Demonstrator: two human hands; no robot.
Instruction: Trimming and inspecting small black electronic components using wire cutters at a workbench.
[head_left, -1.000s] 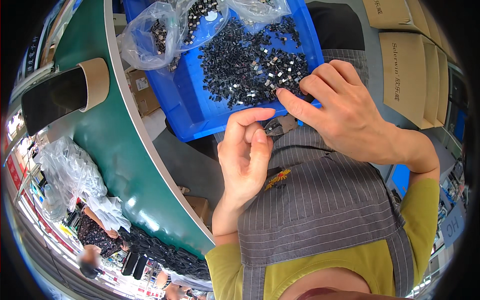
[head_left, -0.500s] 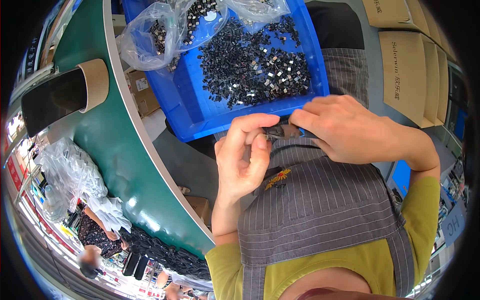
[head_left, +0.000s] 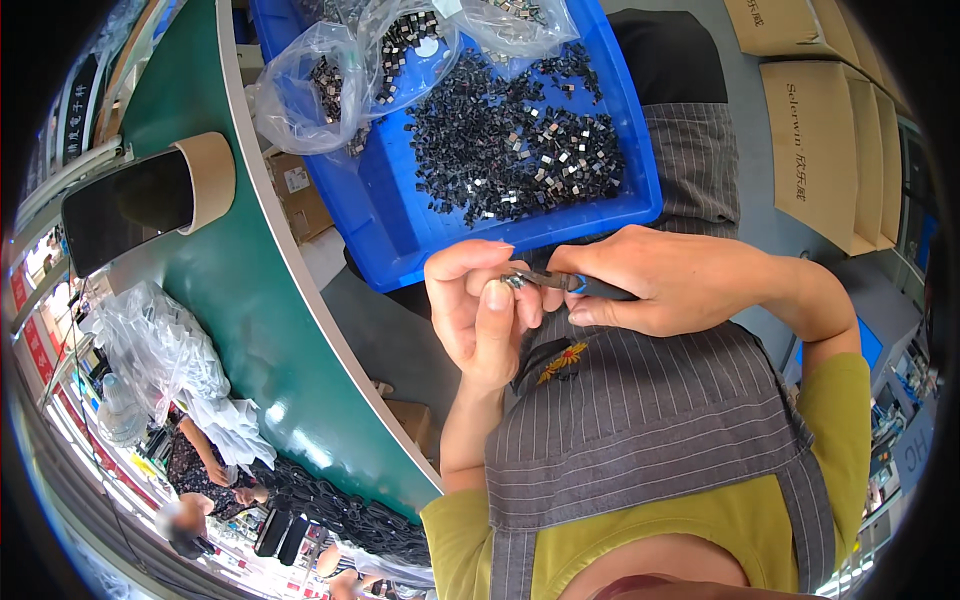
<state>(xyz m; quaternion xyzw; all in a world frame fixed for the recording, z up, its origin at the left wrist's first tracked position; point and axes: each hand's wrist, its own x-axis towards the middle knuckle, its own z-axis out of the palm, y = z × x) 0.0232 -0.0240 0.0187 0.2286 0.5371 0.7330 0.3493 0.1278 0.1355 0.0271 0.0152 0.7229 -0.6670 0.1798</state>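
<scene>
My left hand pinches a tiny metal part between thumb and fingertips, just below the near rim of a blue tray. My right hand grips tweezers with a blue-black handle, their tip touching that small part. The tray rests on my lap and holds a heap of small black and silver parts. Both hands hover over my grey striped apron.
Clear plastic bags with more parts lie in the tray's far end. A green curved table runs on the left, bearing a roll of tape and crumpled plastic bags. Cardboard boxes stand at right. Another person sits at lower left.
My right hand has drawn back from the tray to my left hand, bringing the tweezers' tip to the small part. My left hand has turned and closed its fingers on that part.
</scene>
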